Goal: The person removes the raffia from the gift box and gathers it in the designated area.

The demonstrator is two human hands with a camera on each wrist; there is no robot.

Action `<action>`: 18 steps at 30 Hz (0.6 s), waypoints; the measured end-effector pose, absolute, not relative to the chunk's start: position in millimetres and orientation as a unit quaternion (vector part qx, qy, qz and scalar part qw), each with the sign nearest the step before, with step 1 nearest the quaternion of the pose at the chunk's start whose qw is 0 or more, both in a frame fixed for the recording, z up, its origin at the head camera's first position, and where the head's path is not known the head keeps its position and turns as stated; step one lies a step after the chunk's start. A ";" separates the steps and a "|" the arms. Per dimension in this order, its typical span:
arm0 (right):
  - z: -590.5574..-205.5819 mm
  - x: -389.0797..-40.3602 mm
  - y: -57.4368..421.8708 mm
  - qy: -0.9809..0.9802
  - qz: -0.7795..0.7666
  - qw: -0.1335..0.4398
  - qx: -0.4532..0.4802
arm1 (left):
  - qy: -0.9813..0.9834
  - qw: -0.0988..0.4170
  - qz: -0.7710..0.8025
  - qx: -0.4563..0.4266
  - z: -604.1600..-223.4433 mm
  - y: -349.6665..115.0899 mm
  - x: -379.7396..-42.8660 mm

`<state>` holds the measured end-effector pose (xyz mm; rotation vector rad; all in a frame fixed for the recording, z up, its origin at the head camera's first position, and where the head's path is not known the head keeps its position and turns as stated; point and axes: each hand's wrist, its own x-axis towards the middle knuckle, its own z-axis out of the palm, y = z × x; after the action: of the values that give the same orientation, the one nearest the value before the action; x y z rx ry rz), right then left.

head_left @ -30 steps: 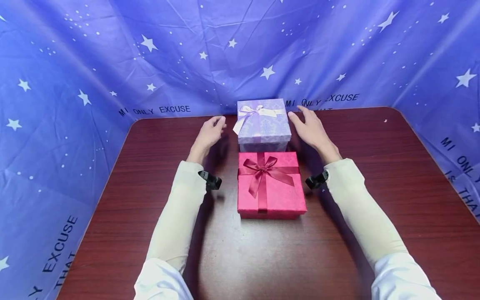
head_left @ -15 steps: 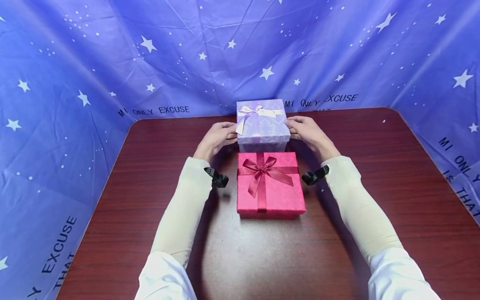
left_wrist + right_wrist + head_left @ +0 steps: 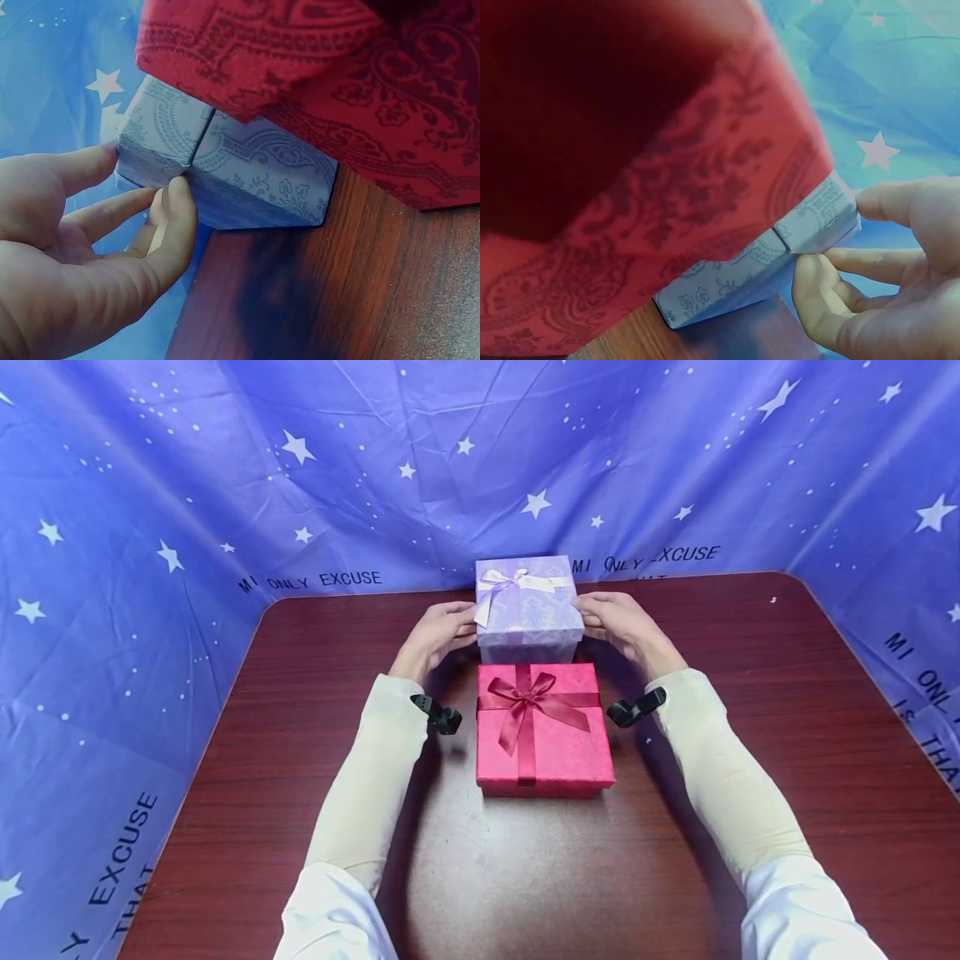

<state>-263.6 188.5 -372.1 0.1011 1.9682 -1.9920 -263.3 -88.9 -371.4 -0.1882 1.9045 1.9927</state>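
Left hand (image 3: 437,635): half-curled, pinching the lid (image 3: 536,610).
Right hand (image 3: 624,628): likewise, opposite side (likely for an even hold).
Lilac box (image 3: 528,654): under the lid, toward the back of the table (image 3: 270,735).
Red box (image 3: 566,756): just in front, reached around.

High head view facing forward-down, close wrist views, sharing lavender box (image 3: 536,612)

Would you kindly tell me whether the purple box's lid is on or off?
On: the lid caps the purple box, its rim overlapping the walls.
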 end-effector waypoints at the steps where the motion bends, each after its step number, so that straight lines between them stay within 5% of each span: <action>1: -371.6 -263.5 188.5 0.690 -0.703 0.168 0.038 | 0.678 0.188 0.708 -0.067 -371.0 -88.8 -263.4; 18: -361.7 -262.0 189.8 0.685 -0.711 0.154 0.034 | 0.676 0.177 0.714 -0.044 -363.3 -89.5 -263.7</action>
<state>-262.0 189.8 -361.7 0.0971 1.9642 -2.0394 -263.7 -89.5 -363.3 -0.1260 1.9141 2.0208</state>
